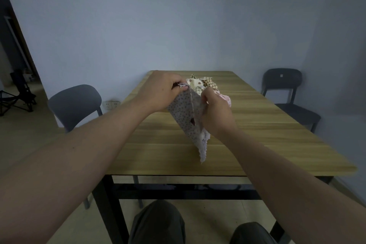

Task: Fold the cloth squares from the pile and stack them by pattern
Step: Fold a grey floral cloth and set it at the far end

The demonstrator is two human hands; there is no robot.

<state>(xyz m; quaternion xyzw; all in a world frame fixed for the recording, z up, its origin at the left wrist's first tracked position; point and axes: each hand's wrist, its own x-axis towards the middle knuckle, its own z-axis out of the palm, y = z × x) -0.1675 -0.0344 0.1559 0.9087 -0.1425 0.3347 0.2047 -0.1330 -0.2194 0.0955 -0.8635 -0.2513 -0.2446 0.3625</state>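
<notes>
A pale cloth square with small red dots hangs in the air above the wooden table, its scalloped lower corner pointing down near the front edge. My left hand pinches its top corner. My right hand grips its right edge lower down. Behind my hands lies the pile of crumpled cloth squares at the table's far middle, showing dotted, checked and pink pieces, partly hidden by my hands.
A grey chair stands at the table's left side and a dark chair at its right. A blue-grey wall closes off the far end. My knees sit below the table's front edge.
</notes>
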